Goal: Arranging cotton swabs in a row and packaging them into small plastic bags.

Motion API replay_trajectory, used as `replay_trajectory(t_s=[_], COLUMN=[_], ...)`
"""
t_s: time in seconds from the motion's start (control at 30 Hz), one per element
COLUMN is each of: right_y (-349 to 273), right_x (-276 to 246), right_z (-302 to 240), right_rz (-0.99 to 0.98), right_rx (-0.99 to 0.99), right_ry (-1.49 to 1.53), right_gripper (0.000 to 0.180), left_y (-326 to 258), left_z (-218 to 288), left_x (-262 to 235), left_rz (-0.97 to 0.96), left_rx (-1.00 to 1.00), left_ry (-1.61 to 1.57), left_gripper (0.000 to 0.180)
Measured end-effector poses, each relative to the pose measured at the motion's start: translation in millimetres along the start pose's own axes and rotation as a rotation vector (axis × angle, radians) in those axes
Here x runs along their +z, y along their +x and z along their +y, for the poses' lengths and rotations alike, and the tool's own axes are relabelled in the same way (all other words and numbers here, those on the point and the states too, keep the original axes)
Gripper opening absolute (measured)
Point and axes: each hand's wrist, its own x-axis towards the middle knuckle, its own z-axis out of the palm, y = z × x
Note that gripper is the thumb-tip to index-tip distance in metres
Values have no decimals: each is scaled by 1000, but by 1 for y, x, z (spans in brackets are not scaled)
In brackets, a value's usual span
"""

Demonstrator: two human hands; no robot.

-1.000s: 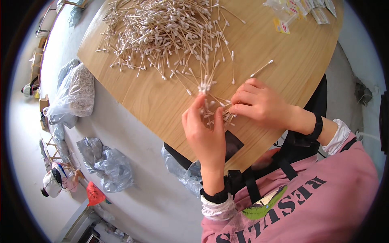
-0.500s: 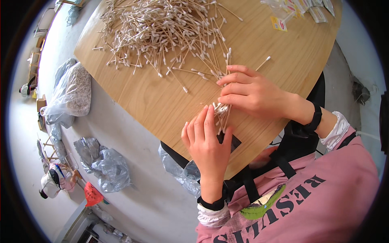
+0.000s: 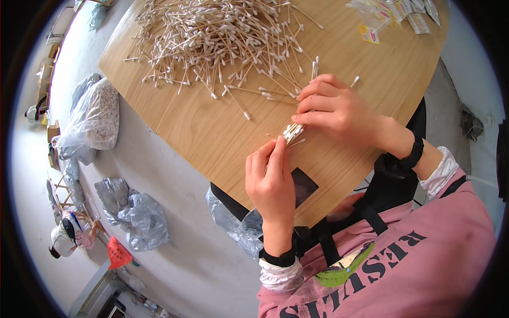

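Observation:
Wooden-stick cotton swabs with white tips lie in a large heap (image 3: 212, 40) on the table's far side. Between my hands is a small bundle of cotton swabs (image 3: 292, 131), tilted, with its near tips together. My left hand (image 3: 270, 183) has its fingers drawn together at the near end of that bundle; its thumb is mostly hidden. Curled over the bundle from the right is my right hand (image 3: 339, 111), with several swab tips (image 3: 315, 66) sticking out beyond its fingers. One loose swab (image 3: 355, 81) shows just past the right hand.
The wooden table (image 3: 185, 127) has small packets (image 3: 419, 22) at its far right and a dark rectangular patch (image 3: 305, 185) by its near edge. Plastic bags (image 3: 140, 217) and a filled clear sack (image 3: 101, 114) lie on the floor at left. Another person (image 3: 66, 236) sits farther off.
My left hand's spread fingers have drawn together at the bundle's near end. My right hand has shifted slightly right and away from me, and the bundle looks tighter.

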Motion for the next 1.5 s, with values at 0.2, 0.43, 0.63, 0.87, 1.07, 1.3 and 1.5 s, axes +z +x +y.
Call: replay_trajectory(t_s=[0.2, 0.43, 0.63, 0.87, 1.07, 1.3, 1.5], right_y=[5, 67, 125, 69, -59, -193, -291], right_x=[-25, 0, 42, -49, -101, -154, -138], right_z=[26, 11, 8, -31, -42, -35, 33], right_rz=[-63, -69, -296, -381, -34, 652, 534], right_rx=[45, -75, -374, 613, 976, 1347, 1440], right_ry=[-114, -139, -226, 803, 869, 583, 182], right_gripper=[16, 16, 11, 10, 20, 18, 24], left_y=[-2, -3, -16, -25, -27, -35, -26], left_z=[-5, 3, 11, 12, 18, 31, 40], left_x=[-8, 2, -9, -12, -18, -21, -12], left_rz=[43, 3, -17, -33, 6, -98, -223], left_rx=[-44, 1, -44, -16, -72, -36, 21], left_ry=[-9, -42, -41, -39, 42, 199, 305], left_gripper=[19, 18, 24, 37, 36, 43, 57])
